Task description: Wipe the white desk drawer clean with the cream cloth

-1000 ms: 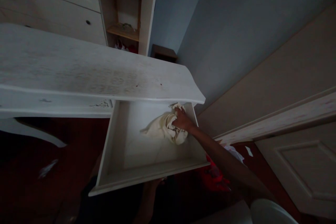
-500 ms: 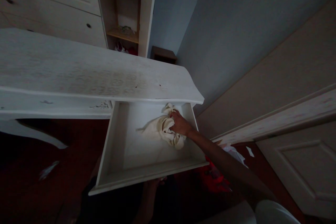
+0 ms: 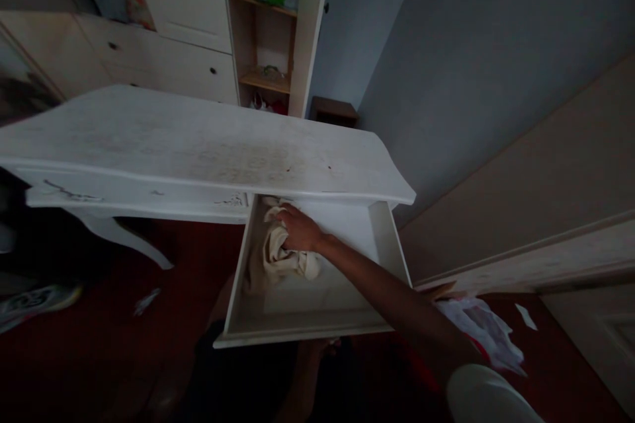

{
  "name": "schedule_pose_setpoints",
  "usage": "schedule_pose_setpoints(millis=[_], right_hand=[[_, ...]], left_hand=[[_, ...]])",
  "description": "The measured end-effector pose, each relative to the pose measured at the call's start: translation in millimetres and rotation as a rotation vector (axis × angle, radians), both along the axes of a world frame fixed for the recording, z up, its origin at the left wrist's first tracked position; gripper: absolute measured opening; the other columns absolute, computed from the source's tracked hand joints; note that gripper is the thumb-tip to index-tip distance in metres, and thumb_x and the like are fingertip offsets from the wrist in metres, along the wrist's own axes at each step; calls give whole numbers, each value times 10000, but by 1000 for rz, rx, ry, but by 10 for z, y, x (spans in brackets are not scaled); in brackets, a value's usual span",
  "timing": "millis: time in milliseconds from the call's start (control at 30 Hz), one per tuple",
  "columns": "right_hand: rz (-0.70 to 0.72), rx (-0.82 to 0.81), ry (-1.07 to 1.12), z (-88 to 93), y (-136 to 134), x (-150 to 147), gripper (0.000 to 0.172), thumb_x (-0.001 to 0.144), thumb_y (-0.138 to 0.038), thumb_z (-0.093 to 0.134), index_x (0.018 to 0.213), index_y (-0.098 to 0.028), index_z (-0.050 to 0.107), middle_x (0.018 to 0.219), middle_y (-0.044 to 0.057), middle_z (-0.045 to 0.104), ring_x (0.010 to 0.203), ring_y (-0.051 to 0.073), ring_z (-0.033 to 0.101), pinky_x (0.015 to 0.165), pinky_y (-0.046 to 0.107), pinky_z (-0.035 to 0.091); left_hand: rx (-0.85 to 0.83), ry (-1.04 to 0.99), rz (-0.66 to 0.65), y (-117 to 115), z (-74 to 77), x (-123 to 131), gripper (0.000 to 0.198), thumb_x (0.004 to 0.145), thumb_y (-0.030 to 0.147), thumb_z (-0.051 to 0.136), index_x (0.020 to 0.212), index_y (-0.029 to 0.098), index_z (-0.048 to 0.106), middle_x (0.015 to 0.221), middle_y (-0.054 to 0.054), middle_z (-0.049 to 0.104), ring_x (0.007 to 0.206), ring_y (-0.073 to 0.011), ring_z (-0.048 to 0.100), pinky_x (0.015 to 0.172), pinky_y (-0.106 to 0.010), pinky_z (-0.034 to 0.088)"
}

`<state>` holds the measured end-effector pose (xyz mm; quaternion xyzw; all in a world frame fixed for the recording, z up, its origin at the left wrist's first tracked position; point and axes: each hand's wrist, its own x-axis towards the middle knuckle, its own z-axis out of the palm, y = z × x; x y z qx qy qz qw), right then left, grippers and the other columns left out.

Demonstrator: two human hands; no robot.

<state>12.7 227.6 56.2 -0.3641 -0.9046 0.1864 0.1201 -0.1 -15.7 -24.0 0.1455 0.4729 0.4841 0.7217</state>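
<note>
My right hand [image 3: 299, 230] is inside the pulled-out white drawer [image 3: 302, 332] of a white table [image 3: 198, 152]. Its fingers are closed on a crumpled cream cloth [image 3: 278, 258], which is pressed against the drawer's far left corner. My left hand [image 3: 330, 346] is under the drawer's front edge, mostly hidden in the dark; its fingers barely show.
A white cupboard with drawers and open shelves [image 3: 268, 33] stands behind the table. A grey wall is to the right, with a white door [image 3: 570, 238] beside it. White and red bags [image 3: 476, 324] lie on the dark red floor, with scraps of paper [image 3: 146, 301] to the left.
My right hand has dragged the cloth from the drawer's right side across to its far left corner. The view has shifted, so the table and drawer sit further right in the picture.
</note>
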Motion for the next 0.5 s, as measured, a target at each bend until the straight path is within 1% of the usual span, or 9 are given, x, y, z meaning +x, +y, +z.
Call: schedule_pose_setpoints(millis=[133, 233, 300, 333, 400, 467, 500], right_hand=[[64, 89, -75, 26, 68, -319, 636, 652, -221, 757, 1243, -96, 558, 1398, 206, 501, 1336, 319, 435, 1146, 423, 324], [71, 154, -155, 69, 112, -429, 606, 649, -220, 740, 1206, -37, 589, 1362, 242, 533, 1297, 334, 470, 1135, 418, 333], [86, 183, -204, 103, 149, -471, 571, 658, -231, 733, 1170, -11, 611, 1317, 260, 567, 1264, 344, 494, 1112, 428, 356], [103, 193, -225, 121, 169, -489, 554, 663, -241, 732, 1151, -3, 623, 1297, 265, 582, 1251, 349, 502, 1103, 433, 364], [145, 205, -279, 161, 211, -522, 519, 667, -256, 732, 1111, 1, 649, 1246, 264, 621, 1226, 356, 523, 1093, 439, 371], [176, 212, -345, 208, 242, -554, 476, 681, -265, 720, 1078, -7, 673, 1187, 251, 662, 1195, 360, 552, 1089, 442, 375], [186, 216, -376, 234, 252, -567, 458, 691, -272, 712, 1068, -13, 682, 1163, 245, 678, 1182, 363, 565, 1085, 445, 381]], left_hand=[[-3, -5, -15, -6, -65, 15, 377, 927, 365, 613, 1249, 173, 579, 1254, -96, 602, 1067, -239, 622, 882, -442, 551], [-11, -8, -37, -5, -153, 48, 368, 928, 365, 611, 1244, 178, 583, 1251, -96, 604, 1061, -235, 623, 877, -435, 554], [-13, -7, -56, 1, -216, 75, 342, 933, 369, 605, 1216, 177, 596, 1214, -86, 622, 1031, -218, 634, 860, -414, 558], [-13, -5, -65, 5, -244, 88, 324, 928, 377, 612, 1175, 168, 618, 1164, -80, 647, 995, -210, 646, 845, -404, 560], [-7, 2, -72, 8, -286, 107, 302, 871, 410, 670, 1014, 145, 689, 1006, -76, 707, 907, -224, 676, 809, -395, 559], [5, 11, -61, 6, -307, 114, 296, 759, 434, 753, 816, 143, 733, 857, -93, 741, 850, -271, 696, 775, -399, 552], [11, 15, -50, 6, -310, 115, 291, 704, 434, 781, 748, 149, 742, 822, -108, 749, 843, -297, 702, 761, -402, 548]])
